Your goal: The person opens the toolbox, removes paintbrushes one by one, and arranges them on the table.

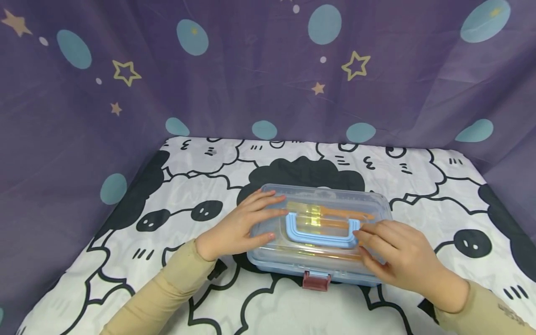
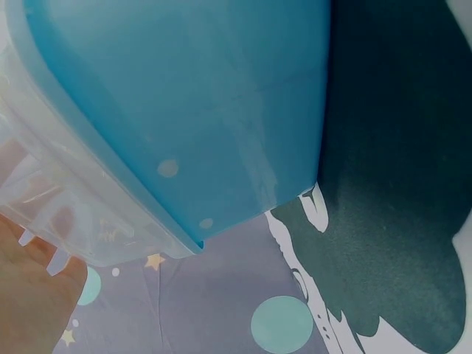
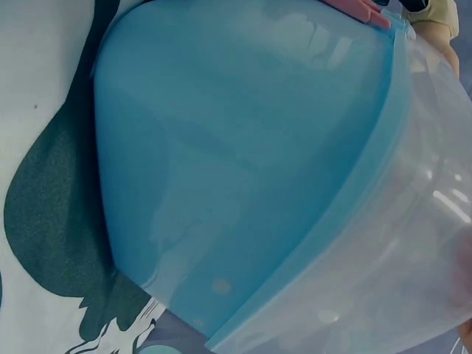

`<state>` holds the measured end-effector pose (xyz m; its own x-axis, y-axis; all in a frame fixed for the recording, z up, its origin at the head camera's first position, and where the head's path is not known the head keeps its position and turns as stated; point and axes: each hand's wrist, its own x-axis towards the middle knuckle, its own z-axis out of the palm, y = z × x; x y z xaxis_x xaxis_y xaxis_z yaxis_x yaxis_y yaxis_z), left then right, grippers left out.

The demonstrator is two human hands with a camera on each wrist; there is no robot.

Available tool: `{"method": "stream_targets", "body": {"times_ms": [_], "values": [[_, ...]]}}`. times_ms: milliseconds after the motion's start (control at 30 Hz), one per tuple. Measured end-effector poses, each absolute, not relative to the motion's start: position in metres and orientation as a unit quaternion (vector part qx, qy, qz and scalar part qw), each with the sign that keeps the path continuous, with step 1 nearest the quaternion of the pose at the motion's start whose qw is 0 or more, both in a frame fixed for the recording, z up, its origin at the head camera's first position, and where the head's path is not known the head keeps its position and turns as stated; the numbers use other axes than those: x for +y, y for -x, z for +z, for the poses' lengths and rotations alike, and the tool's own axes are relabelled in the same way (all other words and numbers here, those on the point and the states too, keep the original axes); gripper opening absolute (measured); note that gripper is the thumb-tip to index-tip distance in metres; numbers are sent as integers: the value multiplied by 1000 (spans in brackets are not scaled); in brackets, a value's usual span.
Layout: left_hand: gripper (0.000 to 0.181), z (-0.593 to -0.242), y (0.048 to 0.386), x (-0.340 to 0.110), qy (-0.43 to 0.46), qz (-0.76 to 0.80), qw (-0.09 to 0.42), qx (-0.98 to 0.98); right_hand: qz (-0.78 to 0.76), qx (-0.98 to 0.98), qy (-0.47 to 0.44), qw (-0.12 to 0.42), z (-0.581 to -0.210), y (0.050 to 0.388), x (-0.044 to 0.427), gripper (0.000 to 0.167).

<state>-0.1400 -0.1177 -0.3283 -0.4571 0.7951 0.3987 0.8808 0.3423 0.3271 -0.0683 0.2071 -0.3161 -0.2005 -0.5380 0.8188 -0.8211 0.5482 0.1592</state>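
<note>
A see-through plastic toolbox [image 1: 268, 253] with a blue base [image 2: 243, 110] lies on the cloth, its clear lid [image 1: 377, 200] down. Folded flat on the lid is a light-blue handle [image 1: 322, 239]. Through the lid I see orange-handled brushes [image 1: 339, 213] with pale bristles. My left hand [image 1: 247, 221] rests on the lid's left side, fingers spread and straight, their tips by the handle's left end. At the handle's right end, the bent fingers and thumb of my right hand [image 1: 402, 251] pinch it. A dark red latch [image 1: 316, 281] is on the front.
The box stands on a white cloth [image 1: 335, 311] printed with black cartoon shapes. Behind and at the sides hangs a purple curtain [image 1: 251, 93] with stars and blue ovals.
</note>
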Motion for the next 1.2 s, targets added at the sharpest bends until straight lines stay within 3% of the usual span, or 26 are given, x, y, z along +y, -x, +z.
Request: {"method": "stream_targets", "body": {"times_ms": [567, 1200], "values": [[45, -328, 139, -117, 514, -248, 91, -816, 223, -777, -440, 391, -318, 75, 232, 42], [46, -328, 142, -118, 530, -240, 91, -808, 215, -822, -441, 290, -338, 71, 261, 73]]}}
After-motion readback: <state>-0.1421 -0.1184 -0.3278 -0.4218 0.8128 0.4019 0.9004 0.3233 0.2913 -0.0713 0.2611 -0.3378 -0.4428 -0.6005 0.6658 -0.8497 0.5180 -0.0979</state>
